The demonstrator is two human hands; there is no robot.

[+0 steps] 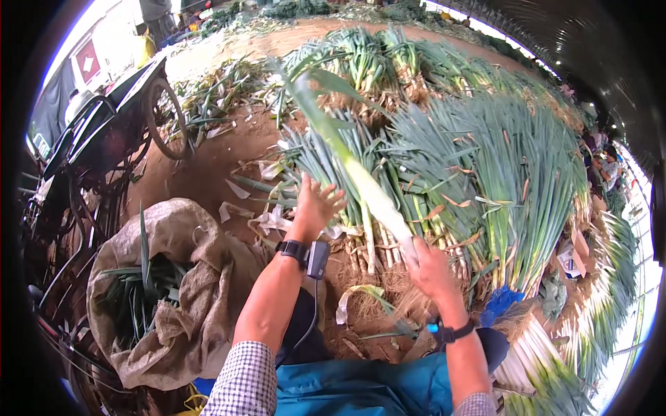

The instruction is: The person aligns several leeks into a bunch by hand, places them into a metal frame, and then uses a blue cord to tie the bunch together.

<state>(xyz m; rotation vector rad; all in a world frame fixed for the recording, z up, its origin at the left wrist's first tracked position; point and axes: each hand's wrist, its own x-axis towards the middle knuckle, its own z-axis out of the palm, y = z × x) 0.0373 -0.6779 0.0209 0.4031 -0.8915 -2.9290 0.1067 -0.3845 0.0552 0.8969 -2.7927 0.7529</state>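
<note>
My right hand grips the root end of a long leek-like green onion. Its white shank slants up and to the left, and its green leaves are blurred at the far end. My left hand is raised beside the stalk with its fingers spread and nothing in it. Beyond both hands lie rows of unpeeled green onions, their brown roots pointing towards me. A curled, stripped leaf rests on the soil just in front of my lap.
To the left stands an open burlap sack with green leaves inside. A wheeled cart is behind it. Cleaned white-stemmed onions lie at my right, near a blue plastic bag and a cardboard box. People sit farther right.
</note>
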